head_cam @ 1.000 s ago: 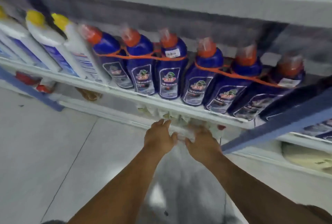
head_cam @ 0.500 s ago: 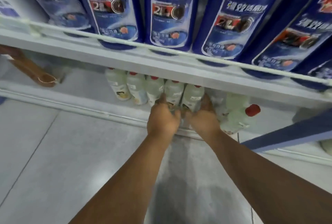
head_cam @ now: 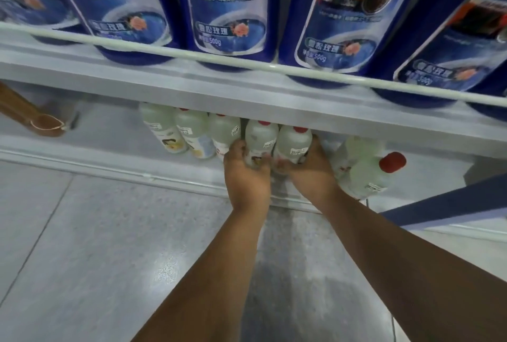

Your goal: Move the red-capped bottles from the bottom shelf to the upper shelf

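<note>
Compared with half a second ago, the view is sitting closer to the shelving, and both hands are now wrapping further around their bottles on the bottom shelf (head_cam: 109,147). The left hand (head_cam: 247,174) is curling round the lower body of one translucent red-capped bottle (head_cam: 260,138), while the right hand (head_cam: 310,171) is gripping the neighbouring red-capped bottle (head_cam: 293,141); the two bottles are touching side by side. Three more cloudy plastic bottles (head_cam: 192,133) are standing in a row to the left, and another red-capped one (head_cam: 370,174) is leaning just to the right. Above, glossy blue detergent bottles (head_cam: 230,4) with printed labels are lining the upper shelf (head_cam: 164,73) behind a thin white rail (head_cam: 153,47). A smooth grey tiled floor (head_cam: 82,245) is lying below.
</note>
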Action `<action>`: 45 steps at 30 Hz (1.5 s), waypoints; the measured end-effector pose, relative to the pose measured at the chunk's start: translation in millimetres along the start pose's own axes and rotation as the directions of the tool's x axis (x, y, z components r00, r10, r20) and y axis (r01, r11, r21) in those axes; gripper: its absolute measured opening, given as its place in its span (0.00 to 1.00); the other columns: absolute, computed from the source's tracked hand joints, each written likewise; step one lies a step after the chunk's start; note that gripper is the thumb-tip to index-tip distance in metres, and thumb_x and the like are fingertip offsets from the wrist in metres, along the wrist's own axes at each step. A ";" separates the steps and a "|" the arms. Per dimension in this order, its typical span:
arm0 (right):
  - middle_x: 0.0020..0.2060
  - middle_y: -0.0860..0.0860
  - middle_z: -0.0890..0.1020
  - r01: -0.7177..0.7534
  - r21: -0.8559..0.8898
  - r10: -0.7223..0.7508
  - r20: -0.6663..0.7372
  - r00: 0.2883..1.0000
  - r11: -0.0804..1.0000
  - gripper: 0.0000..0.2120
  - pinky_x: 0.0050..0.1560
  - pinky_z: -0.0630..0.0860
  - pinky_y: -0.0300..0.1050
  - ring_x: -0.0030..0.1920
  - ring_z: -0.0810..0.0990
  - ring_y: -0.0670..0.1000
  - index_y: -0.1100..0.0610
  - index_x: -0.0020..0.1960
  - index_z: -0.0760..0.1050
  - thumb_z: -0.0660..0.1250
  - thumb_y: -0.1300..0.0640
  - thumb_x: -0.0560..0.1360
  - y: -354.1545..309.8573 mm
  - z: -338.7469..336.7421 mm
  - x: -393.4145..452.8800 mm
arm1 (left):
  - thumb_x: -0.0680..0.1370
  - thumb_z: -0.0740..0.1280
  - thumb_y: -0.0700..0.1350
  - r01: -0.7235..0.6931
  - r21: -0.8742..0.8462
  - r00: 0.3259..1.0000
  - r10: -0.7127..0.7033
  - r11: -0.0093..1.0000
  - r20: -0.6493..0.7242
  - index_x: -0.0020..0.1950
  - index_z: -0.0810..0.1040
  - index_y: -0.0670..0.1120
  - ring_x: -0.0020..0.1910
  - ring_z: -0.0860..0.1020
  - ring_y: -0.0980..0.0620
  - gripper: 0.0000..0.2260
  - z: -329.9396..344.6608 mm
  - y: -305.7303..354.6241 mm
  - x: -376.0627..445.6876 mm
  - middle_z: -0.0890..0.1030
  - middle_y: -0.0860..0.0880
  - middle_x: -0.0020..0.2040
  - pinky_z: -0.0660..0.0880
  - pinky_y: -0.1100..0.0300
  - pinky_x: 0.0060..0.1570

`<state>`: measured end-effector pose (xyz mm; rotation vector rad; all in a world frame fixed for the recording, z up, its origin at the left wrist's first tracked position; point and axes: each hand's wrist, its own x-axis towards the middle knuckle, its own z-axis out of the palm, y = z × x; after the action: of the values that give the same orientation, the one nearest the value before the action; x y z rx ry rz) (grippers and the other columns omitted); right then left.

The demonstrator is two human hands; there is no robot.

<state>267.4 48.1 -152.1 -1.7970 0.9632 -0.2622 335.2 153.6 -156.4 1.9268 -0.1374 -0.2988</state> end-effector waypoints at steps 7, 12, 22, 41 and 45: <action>0.57 0.43 0.82 0.015 0.057 -0.015 -0.008 1.000 0.998 0.35 0.64 0.78 0.54 0.60 0.81 0.47 0.45 0.64 0.72 0.82 0.59 0.63 14.2 9.5 2.8 | 0.74 0.76 0.46 -0.064 0.121 0.989 0.047 0.991 0.137 0.67 0.72 0.51 0.58 0.79 0.53 0.24 -0.8 -6.5 13.6 0.79 0.53 0.62 0.75 0.62 0.54; 0.55 0.44 0.83 -0.025 0.041 0.026 -0.011 1.000 0.999 0.32 0.58 0.80 0.41 0.57 0.82 0.45 0.49 0.66 0.73 0.81 0.62 0.66 12.2 -1.2 -4.4 | 0.75 0.76 0.43 -0.074 0.062 0.977 0.060 0.995 0.202 0.65 0.72 0.50 0.57 0.75 0.56 0.22 -2.3 -2.3 9.9 0.76 0.56 0.61 0.73 0.59 0.60; 0.53 0.40 0.82 0.024 0.023 -0.023 -0.044 0.999 0.999 0.29 0.54 0.74 0.36 0.53 0.80 0.41 0.48 0.67 0.73 0.80 0.54 0.70 -5.8 -11.6 -38.3 | 0.72 0.78 0.50 -0.106 0.008 0.964 0.101 0.994 0.246 0.67 0.72 0.54 0.59 0.79 0.61 0.26 -34.2 -14.3 -2.4 0.81 0.59 0.60 0.79 0.57 0.59; 0.50 0.30 0.81 -0.039 -0.005 0.039 0.266 0.963 0.999 0.24 0.55 0.79 0.39 0.53 0.81 0.38 0.36 0.57 0.73 0.81 0.47 0.67 -286.4 -39.0 -311.4 | 0.68 0.78 0.58 0.251 0.170 0.968 -0.244 0.953 -0.063 0.58 0.72 0.63 0.48 0.81 0.60 0.23 -341.4 210.4 -212.2 0.81 0.63 0.52 0.79 0.64 0.43; 0.50 0.29 0.81 0.015 0.046 -0.027 0.268 0.963 0.999 0.24 0.55 0.78 0.39 0.52 0.81 0.37 0.34 0.54 0.73 0.81 0.50 0.67 -399.6 -86.3 -354.4 | 0.67 0.78 0.59 0.210 0.142 0.973 -0.191 0.967 -0.132 0.55 0.72 0.66 0.46 0.81 0.61 0.22 -399.4 323.4 -236.1 0.81 0.64 0.49 0.78 0.63 0.42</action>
<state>180.5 299.4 319.1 -1.7506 0.7406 -0.0485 232.1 449.7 314.2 2.1122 0.1168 -0.3163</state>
